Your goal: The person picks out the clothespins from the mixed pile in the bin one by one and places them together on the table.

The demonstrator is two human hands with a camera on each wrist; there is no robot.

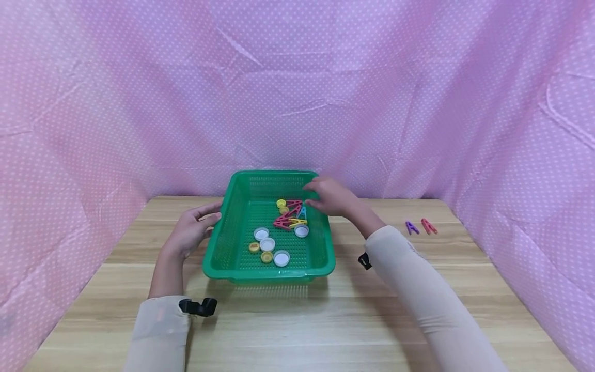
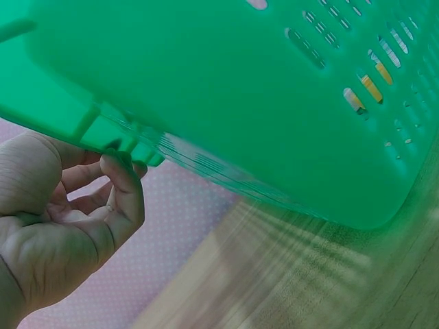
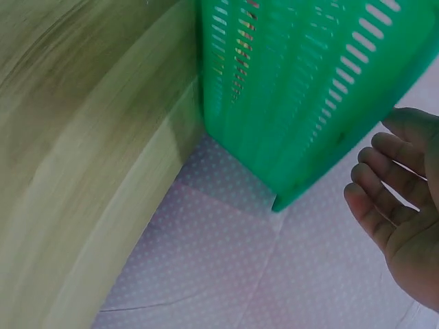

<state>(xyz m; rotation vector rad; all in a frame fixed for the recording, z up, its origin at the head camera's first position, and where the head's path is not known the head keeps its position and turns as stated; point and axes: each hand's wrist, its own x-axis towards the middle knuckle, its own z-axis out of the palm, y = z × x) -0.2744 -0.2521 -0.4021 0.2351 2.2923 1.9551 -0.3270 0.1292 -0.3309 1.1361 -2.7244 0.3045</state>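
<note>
A green plastic basket (image 1: pixel 268 274) with slotted sides holds several small clothespins (image 1: pixel 282 222) in pink, yellow and blue, plus several bottle caps (image 1: pixel 267 244) in white and yellow. My left hand (image 1: pixel 192 230) pinches the basket's left rim between thumb and fingers; the left wrist view shows this hand (image 2: pixel 75 205) beside the basket's outer wall (image 2: pixel 171 89). Over the right rim, close to the far corner, reaches my right hand (image 1: pixel 332 196), its fingertips above the basket's inside. In the right wrist view that hand (image 3: pixel 405 185) has loosely bent, parted fingers and the thumb right at the rim.
On the wooden table (image 1: pixel 260 330), to the right of the basket, lie a purple clothespin (image 1: pixel 411 228) and a red clothespin (image 1: pixel 429 226). Pink dotted cloth (image 1: pixel 297 103) hangs behind the table and along both sides.
</note>
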